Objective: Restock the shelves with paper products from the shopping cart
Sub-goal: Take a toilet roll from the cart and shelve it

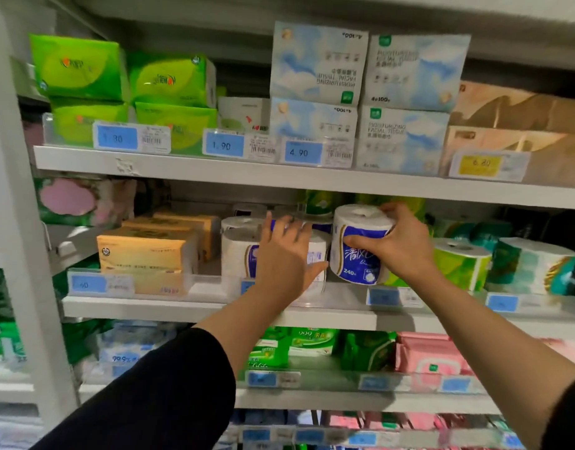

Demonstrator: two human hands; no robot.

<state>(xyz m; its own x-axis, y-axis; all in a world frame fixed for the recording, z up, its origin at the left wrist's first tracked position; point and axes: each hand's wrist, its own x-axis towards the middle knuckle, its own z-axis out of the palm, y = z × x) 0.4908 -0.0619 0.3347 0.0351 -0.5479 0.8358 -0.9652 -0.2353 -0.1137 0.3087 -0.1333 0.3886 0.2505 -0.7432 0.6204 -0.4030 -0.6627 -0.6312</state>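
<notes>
The person wears a black long-sleeved top. The left sleeve [156,394] is plain, dark and loose, with soft folds and no visible markings, and its cuff ends partway along the forearm. Of the right sleeve [568,414] only a small black edge shows at the near right corner. Both hands, left hand [284,258] and right hand [399,245], are bare, without gloves, rings or a watch.

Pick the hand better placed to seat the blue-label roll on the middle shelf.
Right. The right hand already grips the blue-label roll, tilted over the shelf edge beside the green roll. The left hand lies open against the shelved white rolls, probably just steadying them.
</notes>
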